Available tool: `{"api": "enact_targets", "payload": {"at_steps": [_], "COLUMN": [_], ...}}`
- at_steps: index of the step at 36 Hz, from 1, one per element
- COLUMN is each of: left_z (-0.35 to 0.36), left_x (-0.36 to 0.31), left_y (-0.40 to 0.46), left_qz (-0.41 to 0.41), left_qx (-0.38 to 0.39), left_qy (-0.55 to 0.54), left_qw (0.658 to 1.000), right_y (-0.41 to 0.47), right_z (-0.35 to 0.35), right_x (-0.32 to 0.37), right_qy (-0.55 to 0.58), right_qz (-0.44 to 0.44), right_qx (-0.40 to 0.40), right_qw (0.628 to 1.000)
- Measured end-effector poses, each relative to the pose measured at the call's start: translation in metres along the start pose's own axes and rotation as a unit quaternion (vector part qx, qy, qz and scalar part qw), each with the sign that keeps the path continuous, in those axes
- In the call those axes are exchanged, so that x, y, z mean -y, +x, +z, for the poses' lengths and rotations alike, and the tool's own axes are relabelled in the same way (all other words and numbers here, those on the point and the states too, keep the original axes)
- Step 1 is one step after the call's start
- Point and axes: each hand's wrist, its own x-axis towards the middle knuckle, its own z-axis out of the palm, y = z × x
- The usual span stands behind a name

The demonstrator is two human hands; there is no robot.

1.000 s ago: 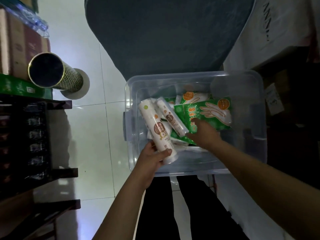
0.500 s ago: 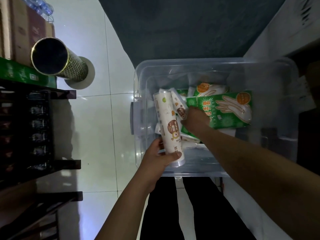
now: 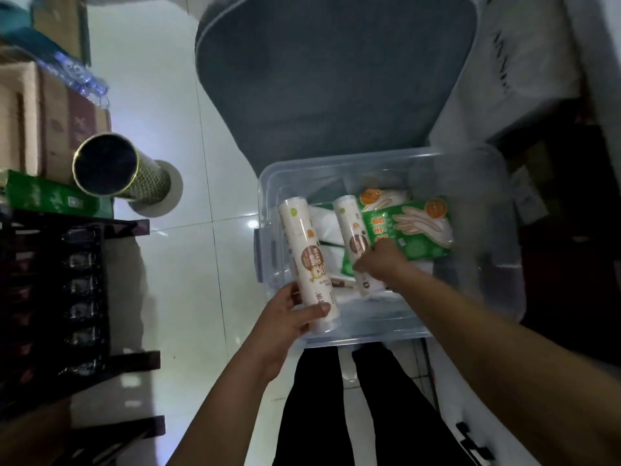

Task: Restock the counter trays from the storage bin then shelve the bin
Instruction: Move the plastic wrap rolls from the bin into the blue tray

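A clear plastic storage bin stands on the floor in front of me. My left hand grips the near end of a white printed roll, held over the bin's left side. My right hand reaches into the bin and curls round a second white roll. Beside it lie green glove packets and some white packs underneath.
A dark shelf rack stands at the left with a green box and cardboard cartons on top. A gold-rimmed tube stands on the white tiled floor. A grey cushioned seat lies behind the bin. My legs are below it.
My left hand has lifted its roll more upright and to the left. My right hand has taken hold of the second roll and raised its far end.
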Motion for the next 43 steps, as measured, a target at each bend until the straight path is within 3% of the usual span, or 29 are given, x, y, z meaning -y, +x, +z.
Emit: {"api": "enact_targets", "payload": {"at_steps": [5, 11, 20, 26, 33, 43], "left_z": [0.011, 0.041, 0.111, 0.175, 0.238, 0.277], "left_x": [-0.032, -0.062, -0.099, -0.108, -0.061, 0.073], "left_y": [-0.031, -0.053, -0.071, -0.105, -0.174, -0.266], "left_qz": [0.042, 0.093, 0.126, 0.175, 0.174, 0.141], "left_qx": [0.038, 0.076, 0.219, 0.298, 0.393, 0.455], "left_qy": [0.023, 0.089, 0.189, 0.265, 0.305, 0.367], "left_qw": [0.998, 0.989, 0.949, 0.9, 0.849, 0.799], "right_y": [-0.081, -0.193, -0.331, -0.394, -0.457, -0.558], "right_z": [-0.058, -0.109, -0.134, -0.133, -0.118, -0.059], "right_x": [-0.003, -0.025, -0.107, -0.163, -0.226, -0.354], "right_qy": [0.227, 0.399, 0.53, 0.602, 0.654, 0.673], "right_qz": [-0.004, -0.056, -0.117, -0.125, -0.138, -0.137], "right_qx": [0.032, 0.007, -0.16, -0.247, -0.31, -0.39], "right_qw": [0.973, 0.915, 0.825, 0.749, 0.676, 0.614]}}
